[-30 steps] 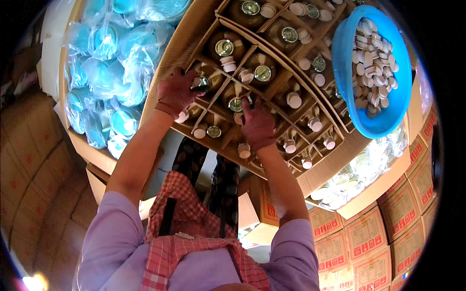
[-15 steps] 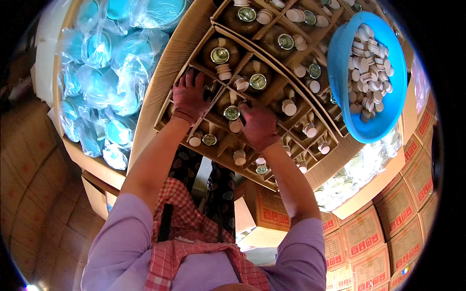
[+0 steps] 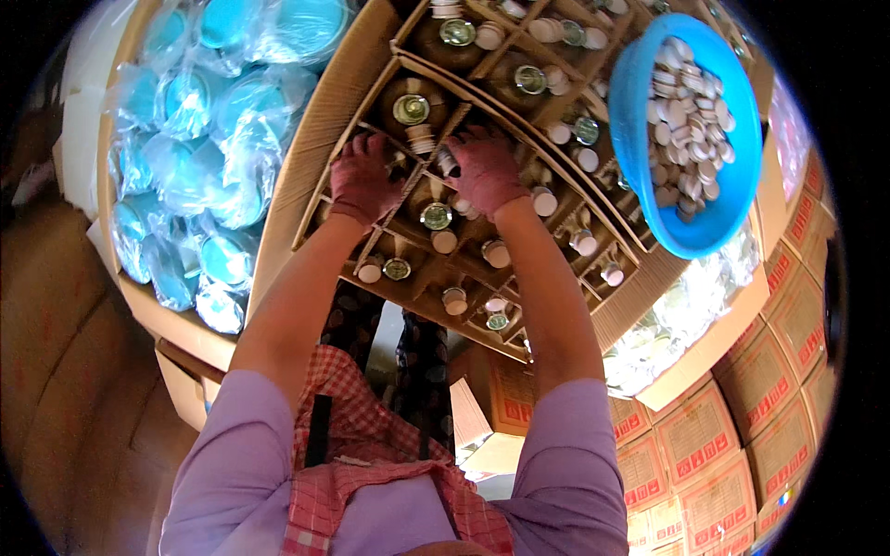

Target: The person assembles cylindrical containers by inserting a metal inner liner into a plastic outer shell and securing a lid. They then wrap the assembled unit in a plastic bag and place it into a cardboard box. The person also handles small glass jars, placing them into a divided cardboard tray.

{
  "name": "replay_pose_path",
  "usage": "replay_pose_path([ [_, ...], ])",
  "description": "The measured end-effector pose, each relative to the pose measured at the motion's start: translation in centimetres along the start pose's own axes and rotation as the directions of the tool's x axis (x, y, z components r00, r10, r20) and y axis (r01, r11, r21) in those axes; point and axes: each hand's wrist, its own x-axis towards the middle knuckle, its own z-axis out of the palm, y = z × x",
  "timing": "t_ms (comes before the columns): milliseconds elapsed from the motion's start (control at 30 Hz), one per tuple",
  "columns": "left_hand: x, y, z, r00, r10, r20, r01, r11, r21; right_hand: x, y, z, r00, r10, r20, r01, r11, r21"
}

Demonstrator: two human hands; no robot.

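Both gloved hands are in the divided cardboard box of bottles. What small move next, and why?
Probably seat a cap: the right hand and left hand rest on one cell of the brown cardboard divider box, where small white caps lie loose beside dark glass bottles.

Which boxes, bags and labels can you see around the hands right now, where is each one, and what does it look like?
Divided carton: under both hands, brown cardboard cells holding jars.
Plastic bags: left, clear wrap over turquoise lids.
Basin: upper right, round, blue, full of pale caps.
Stacked cartons: lower right, brown.
Labels: red rectangular print on those cartons.
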Motion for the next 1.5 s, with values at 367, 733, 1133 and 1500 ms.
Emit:
replay_pose_path([
  [367,0.8,2.0,-4.6,0.93,0.363,-0.066,-0.365,0.931,-0.021,-3.7,-0.4,-0.9,0.983,0.134,-0.125,-0.133,0.991,0.018],
  [733,5.1,3.8,-3.9,0.895,0.186,0.406,-0.208,0.978,0.011,-0.1,-0.6,-0.4,0.989,0.133,0.066,-0.144,0.965,0.22],
  [1133,3.2,1.7,-4.0,0.956,0.128,-0.265,-0.221,0.907,-0.36,-3.4,-1.5,1.5,0.878,0.351,-0.325,-0.325,0.936,0.134],
  [1500,5.4,4.4,-1.4,0.975,0.172,-0.142,-0.174,0.985,0.002,0.2,0.0,1.3,0.943,0.319,0.093,-0.318,0.948,-0.025],
])
